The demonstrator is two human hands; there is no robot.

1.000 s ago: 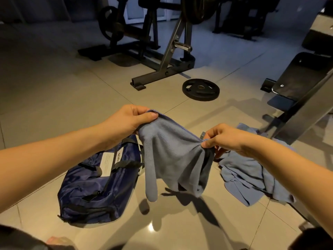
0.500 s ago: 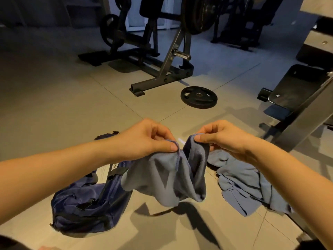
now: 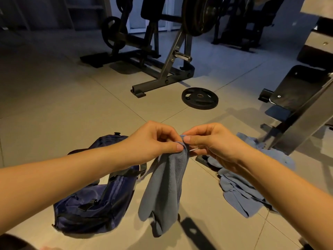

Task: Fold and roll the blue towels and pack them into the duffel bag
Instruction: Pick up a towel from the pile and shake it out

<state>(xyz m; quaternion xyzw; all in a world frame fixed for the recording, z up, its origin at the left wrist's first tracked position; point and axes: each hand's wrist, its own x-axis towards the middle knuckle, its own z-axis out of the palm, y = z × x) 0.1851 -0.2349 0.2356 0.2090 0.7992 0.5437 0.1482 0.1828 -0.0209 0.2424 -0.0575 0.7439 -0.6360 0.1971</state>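
Towel (image 3: 162,186) hangs pinched by left hand (image 3: 153,141) and right hand (image 3: 212,141) — duffel bag (image 3: 93,210) partly hidden behind forearm (image 3: 63,177).

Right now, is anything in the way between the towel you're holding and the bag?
Nothing visible is. The towel hangs pinched by the left hand and right hand, just beside the bag on the floor. I cannot tell whether the bag is unzipped.

Tiled floor (image 3: 72,109), duffel bag (image 3: 93,204), towel pile (image 3: 241,192), weight plate (image 3: 199,98)

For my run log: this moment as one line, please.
left hand pinches towel top | right hand pinches it too | duffel bag on floor
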